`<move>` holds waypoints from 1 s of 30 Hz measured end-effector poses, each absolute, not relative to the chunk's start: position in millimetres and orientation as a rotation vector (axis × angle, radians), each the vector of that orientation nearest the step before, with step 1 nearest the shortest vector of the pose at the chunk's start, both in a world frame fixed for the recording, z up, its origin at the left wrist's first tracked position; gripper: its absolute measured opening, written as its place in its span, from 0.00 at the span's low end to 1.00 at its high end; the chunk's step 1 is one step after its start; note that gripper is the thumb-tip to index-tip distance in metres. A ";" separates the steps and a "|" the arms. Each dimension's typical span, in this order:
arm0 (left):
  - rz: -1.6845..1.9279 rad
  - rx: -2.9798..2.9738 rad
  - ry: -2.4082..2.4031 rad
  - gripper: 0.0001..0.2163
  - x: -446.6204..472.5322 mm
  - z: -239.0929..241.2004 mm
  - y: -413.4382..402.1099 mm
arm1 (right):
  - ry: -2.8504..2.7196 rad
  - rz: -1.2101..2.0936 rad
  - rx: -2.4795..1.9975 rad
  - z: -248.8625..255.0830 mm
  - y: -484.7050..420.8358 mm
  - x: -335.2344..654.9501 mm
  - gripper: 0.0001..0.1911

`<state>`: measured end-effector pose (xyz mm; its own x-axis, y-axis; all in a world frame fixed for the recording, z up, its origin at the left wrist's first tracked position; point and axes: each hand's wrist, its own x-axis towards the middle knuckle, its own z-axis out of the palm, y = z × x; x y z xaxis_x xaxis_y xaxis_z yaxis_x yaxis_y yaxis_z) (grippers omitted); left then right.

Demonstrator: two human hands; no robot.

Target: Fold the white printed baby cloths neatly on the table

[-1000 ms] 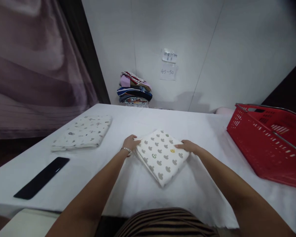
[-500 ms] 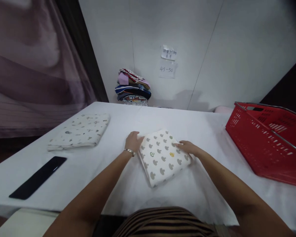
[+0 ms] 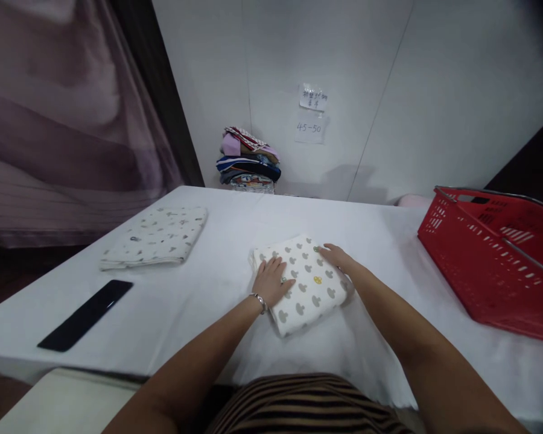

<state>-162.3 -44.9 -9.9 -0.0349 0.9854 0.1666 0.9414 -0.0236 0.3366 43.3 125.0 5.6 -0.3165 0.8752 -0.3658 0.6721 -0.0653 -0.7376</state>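
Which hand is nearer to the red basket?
Right. The right hand touches the folded cloth, left of and apart from the red basket; the left hand lies farther left, on the same cloth.

my left hand (image 3: 271, 282) lies spread on the folded cloth (image 3: 308, 295); my right hand (image 3: 339, 259) touches its far right edge. on the table (image 3: 203, 307), a second cloth (image 3: 163, 236) and black strip (image 3: 85, 314) lie left, a red basket (image 3: 489, 271) right.
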 end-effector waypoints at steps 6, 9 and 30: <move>0.629 2.063 2.113 0.24 -158.8 -4.7 -50.0 | -2.348 0.688 -1.633 15.4 108.5 31.4 0.27; 0.679 2.025 2.154 0.22 -164.7 0.9 -47.6 | -2.522 0.293 -1.279 23.1 87.2 16.6 0.26; 0.354 1.631 2.454 0.35 -185.2 -7.6 -33.7 | -2.866 0.261 -1.181 7.5 96.1 -30.4 0.36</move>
